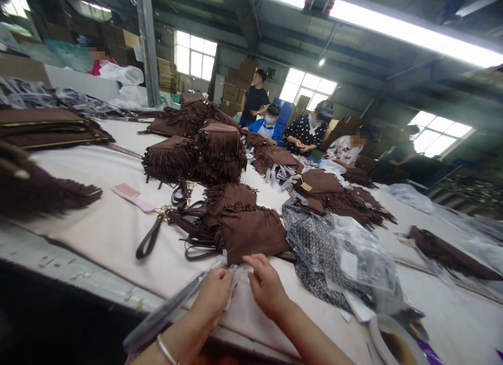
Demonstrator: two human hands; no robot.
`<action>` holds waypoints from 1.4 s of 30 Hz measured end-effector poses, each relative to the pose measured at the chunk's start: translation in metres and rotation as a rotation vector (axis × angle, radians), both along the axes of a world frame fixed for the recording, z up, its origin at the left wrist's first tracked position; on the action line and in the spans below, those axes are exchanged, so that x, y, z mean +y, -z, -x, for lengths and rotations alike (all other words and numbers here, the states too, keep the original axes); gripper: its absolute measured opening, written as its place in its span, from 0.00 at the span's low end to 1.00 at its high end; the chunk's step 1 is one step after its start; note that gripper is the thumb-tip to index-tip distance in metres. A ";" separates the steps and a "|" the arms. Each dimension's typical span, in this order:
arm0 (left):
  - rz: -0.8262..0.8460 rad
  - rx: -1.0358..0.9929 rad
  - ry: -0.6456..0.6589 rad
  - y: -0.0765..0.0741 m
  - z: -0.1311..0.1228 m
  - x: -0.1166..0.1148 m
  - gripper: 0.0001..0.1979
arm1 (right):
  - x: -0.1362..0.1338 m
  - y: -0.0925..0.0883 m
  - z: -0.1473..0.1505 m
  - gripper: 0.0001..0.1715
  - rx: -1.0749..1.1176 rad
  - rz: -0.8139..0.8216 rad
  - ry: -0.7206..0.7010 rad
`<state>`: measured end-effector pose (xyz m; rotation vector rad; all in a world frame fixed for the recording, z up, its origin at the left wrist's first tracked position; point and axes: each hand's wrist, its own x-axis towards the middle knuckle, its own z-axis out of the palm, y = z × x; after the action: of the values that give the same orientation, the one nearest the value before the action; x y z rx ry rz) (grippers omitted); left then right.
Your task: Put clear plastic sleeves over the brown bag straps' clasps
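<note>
At the table's near edge my left hand (214, 291) is closed on a thin clear plastic bag (232, 290). My right hand (268, 285) sits just to its right, fingers bent, pinching the plastic near its top. A long grey plastic-covered item (163, 315) lies along my left forearm; its contents cannot be made out. Right beyond my hands rests a brown fringed suede bag (253, 231), with dark wrist straps (151, 238) to its left. A pink comb (133, 196) lies farther left.
Stacked brown fringed bags (220, 145) stand mid-table, with flat brown pouches (43, 126) at far left. At right are a black-and-white woven cloth (314, 249), crumpled plastic (365, 249) and a cup of brown liquid (395, 344). Several people work across the table.
</note>
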<state>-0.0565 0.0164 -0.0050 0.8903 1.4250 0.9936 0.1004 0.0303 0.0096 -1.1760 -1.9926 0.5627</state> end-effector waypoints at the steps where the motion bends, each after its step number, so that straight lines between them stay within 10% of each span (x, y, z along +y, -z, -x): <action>1: -0.048 0.095 0.011 -0.001 0.001 -0.001 0.15 | 0.001 -0.004 -0.003 0.26 -0.077 -0.059 -0.087; 18: -0.772 0.832 0.108 0.025 0.004 -0.013 0.10 | 0.041 -0.040 0.012 0.09 -0.670 -0.254 -0.489; 27: -0.517 0.638 0.170 0.001 0.004 -0.013 0.13 | 0.041 -0.041 0.011 0.05 -0.797 -0.402 -0.543; 35: 0.297 -0.428 0.477 -0.014 0.024 -0.007 0.19 | 0.020 -0.021 -0.002 0.10 -0.623 -0.486 -0.413; 42: 0.187 -0.226 0.288 -0.012 0.009 -0.015 0.18 | -0.018 -0.015 -0.012 0.15 -0.529 -0.404 -0.271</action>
<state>-0.0660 0.0012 0.0074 0.7919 1.1403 0.7070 0.1125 0.0122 0.0241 -0.8621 -2.5824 -0.0498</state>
